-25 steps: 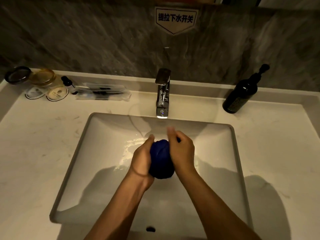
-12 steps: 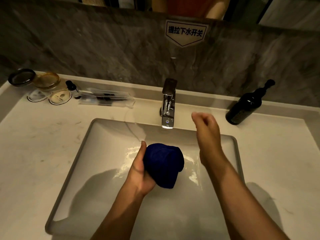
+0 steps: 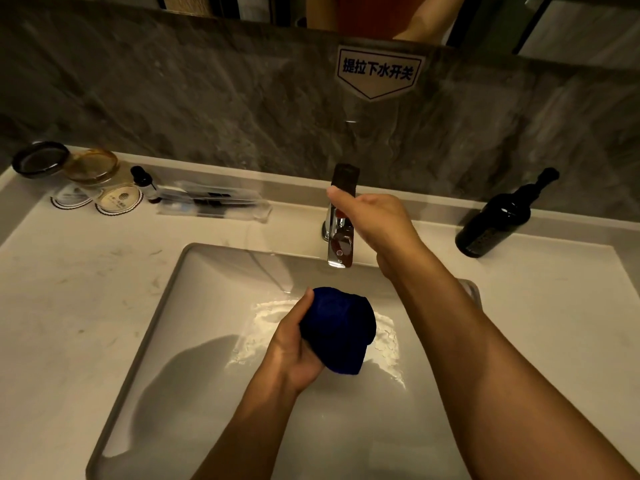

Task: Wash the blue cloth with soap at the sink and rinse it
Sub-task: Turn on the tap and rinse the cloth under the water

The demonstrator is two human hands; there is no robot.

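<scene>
The blue cloth (image 3: 337,329) is bunched into a ball over the middle of the white sink basin (image 3: 166,306), gripped from the left by my left hand (image 3: 294,348). White suds lie on the basin floor under it. My right hand (image 3: 374,220) is up at the chrome faucet (image 3: 341,244), its fingers laid over the faucet's handle; how firmly it grips the handle is hidden. No water stream is visible below the spout. A dark soap pump bottle (image 3: 498,220) stands on the counter at the back right.
Back left of the counter holds a dark round dish (image 3: 40,159), a glass jar (image 3: 91,166), round paper coasters (image 3: 117,200), a small dropper bottle (image 3: 143,180) and a clear tray of toiletries (image 3: 214,204). A grey stone backsplash with a sign (image 3: 379,72) rises behind.
My right hand let go of the cloth and rose from the basin to the faucet handle. The left hand keeps the cloth alone, in the same place.
</scene>
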